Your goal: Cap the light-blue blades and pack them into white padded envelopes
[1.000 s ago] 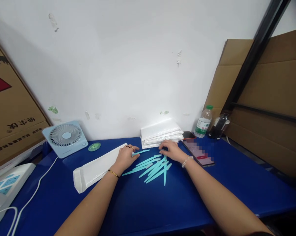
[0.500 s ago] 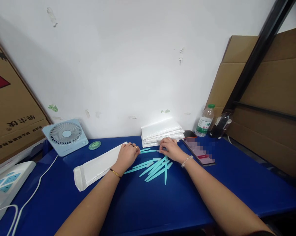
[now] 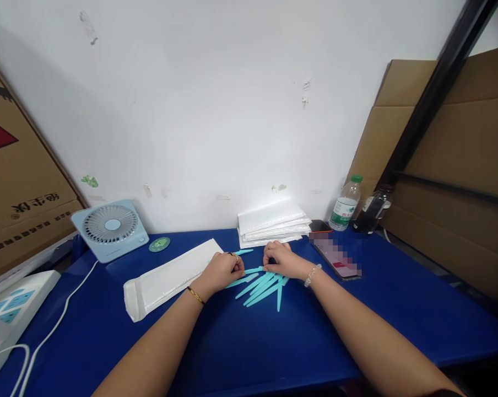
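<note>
Between my two hands a thin turquoise eyebrow razor (image 3: pixel 254 271) lies level, just above the pile. My left hand (image 3: pixel 224 270) pinches its left end between thumb and fingers, beside the padded mailer. My right hand (image 3: pixel 282 259) has its fingers closed at the other end. Below them several more turquoise razors (image 3: pixel 259 292) are fanned out on the blue tabletop, partly under my right hand. One loose razor (image 3: pixel 244 252) lies behind my left hand. A long white padded mailer (image 3: pixel 170 278) rests flat on the left, its flap end toward me.
A stack of white padded mailers (image 3: pixel 274 220) stands against the wall. A phone (image 3: pixel 337 256), a water bottle (image 3: pixel 345 207) and a dark bottle (image 3: pixel 373 210) are at right. On the left are a blue fan (image 3: pixel 112 226), a green disc (image 3: pixel 160 245) and a power strip (image 3: pixel 21 309).
Both hands have come lower, toward the pile, with my left hand shifting right. The razor between them now sits nearer the fanned ones.
</note>
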A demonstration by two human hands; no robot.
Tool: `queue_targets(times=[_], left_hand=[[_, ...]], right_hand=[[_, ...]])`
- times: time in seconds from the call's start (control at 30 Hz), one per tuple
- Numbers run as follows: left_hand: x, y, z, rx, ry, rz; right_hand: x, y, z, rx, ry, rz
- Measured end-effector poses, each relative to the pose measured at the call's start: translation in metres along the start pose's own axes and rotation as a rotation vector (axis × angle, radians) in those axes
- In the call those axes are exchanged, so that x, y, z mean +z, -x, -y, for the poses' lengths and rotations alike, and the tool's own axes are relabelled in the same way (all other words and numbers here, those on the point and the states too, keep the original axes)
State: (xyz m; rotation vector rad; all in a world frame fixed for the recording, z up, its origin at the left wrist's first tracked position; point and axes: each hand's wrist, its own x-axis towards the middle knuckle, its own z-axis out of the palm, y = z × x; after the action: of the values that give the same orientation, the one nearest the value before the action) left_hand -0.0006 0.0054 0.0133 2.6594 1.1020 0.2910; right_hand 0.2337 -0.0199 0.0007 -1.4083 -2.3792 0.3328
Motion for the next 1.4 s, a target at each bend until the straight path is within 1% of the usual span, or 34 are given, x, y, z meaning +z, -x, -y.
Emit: queue_targets(times=[0.1, 0.23, 0.3, 0.43, 0.5, 0.57, 0.7, 0.77, 0.8, 0.83, 0.9, 0.97, 1.0, 1.03, 1.13, 1.2, 1.23, 1.3, 1.4], left_hand=[[-0.002, -0.001, 0.004, -0.027, -0.041, -0.043], [-0.01, -0.001, 0.015, -0.068, -0.082, -0.146], [-0.012, -0.001, 0.018, -0.076, -0.072, -0.176], [-0.012, -0.001, 0.013, -0.049, -0.067, -0.169], [-0.011, -0.002, 0.011, -0.052, -0.079, -0.162], [-0.01, -0.003, 0.013, -0.086, -0.097, -0.181], [-0.01, -0.004, 0.023, -0.193, -0.085, -0.222], [-0.011, -0.002, 0.024, -0.203, -0.046, -0.239], [-0.012, 0.0, 0.024, -0.186, -0.02, -0.229], [-0.013, 0.002, 0.021, -0.153, 0.008, -0.188], [-0.015, 0.008, 0.015, -0.072, 0.043, -0.045], [-0.015, 0.011, 0.008, -0.023, 0.047, 0.084], [-0.014, 0.012, 0.005, -0.018, 0.037, 0.117], [-0.013, 0.012, 0.002, -0.022, 0.022, 0.123], [-0.01, 0.008, -0.002, -0.032, -0.011, 0.069], [-0.01, 0.005, -0.001, -0.03, -0.021, 0.022], [-0.011, 0.003, 0.001, -0.031, -0.028, 0.002], [-0.014, 0.001, 0.006, -0.056, -0.055, -0.057], [-0.017, 0.0, 0.015, -0.135, -0.089, -0.175]], right_hand=[[-0.004, 0.001, -0.005, -0.013, 0.012, -0.019], [-0.015, 0.003, -0.007, 0.046, 0.03, -0.108], [-0.017, 0.004, -0.004, 0.056, -0.002, -0.126], [-0.011, 0.001, 0.004, -0.01, -0.034, -0.099], [-0.008, -0.001, 0.003, -0.021, -0.013, -0.097], [-0.009, -0.001, -0.004, 0.007, 0.017, -0.12], [-0.016, 0.001, -0.022, 0.157, 0.069, -0.19], [-0.019, 0.002, -0.024, 0.185, 0.084, -0.225], [-0.02, 0.003, -0.022, 0.174, 0.081, -0.232], [-0.019, 0.003, -0.019, 0.149, 0.069, -0.23], [-0.016, 0.003, -0.008, 0.085, 0.025, -0.191], [-0.009, 0.002, 0.004, 0.024, -0.007, -0.136], [-0.006, 0.002, 0.01, -0.003, -0.013, -0.107], [-0.003, 0.002, 0.015, -0.026, -0.016, -0.079], [0.003, 0.001, 0.024, -0.071, -0.028, -0.002], [0.002, 0.0, 0.023, -0.088, -0.039, 0.008], [-0.001, 0.0, 0.02, -0.089, -0.036, -0.007], [-0.007, -0.001, 0.009, -0.045, -0.009, -0.07], [-0.017, 0.0, -0.008, 0.117, 0.036, -0.144]])
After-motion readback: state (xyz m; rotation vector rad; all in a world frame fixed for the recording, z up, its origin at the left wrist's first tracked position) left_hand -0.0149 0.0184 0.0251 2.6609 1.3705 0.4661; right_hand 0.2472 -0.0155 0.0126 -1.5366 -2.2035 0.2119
